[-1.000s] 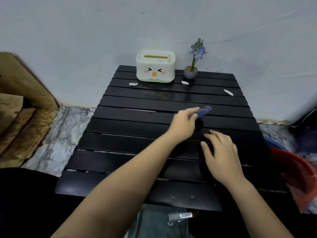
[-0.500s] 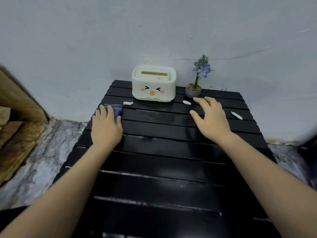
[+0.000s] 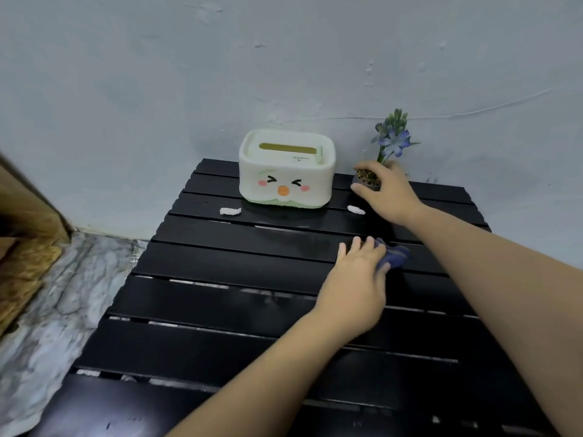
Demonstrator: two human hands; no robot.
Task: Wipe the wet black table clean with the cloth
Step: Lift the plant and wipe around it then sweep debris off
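Note:
The black slatted table (image 3: 239, 266) fills the middle of the view, with faint wet streaks on its slats. My left hand (image 3: 356, 288) presses a small blue cloth (image 3: 394, 257) flat on the table right of centre; the cloth sticks out past my fingertips. My right hand (image 3: 388, 197) is at the far right corner, its fingers wrapped around the small grey flower pot (image 3: 367, 179) that stands on the table.
A white tissue box (image 3: 285, 175) with a cartoon face stands at the table's far edge against the wall. Small white scraps lie left (image 3: 230, 211) and right (image 3: 356, 209) of it. Marble floor (image 3: 53, 310) and wooden boards (image 3: 22, 266) lie to the left.
My left hand has swept the cloth from the far left of the table to right of centre. My right hand has moved back and closed around the flower pot.

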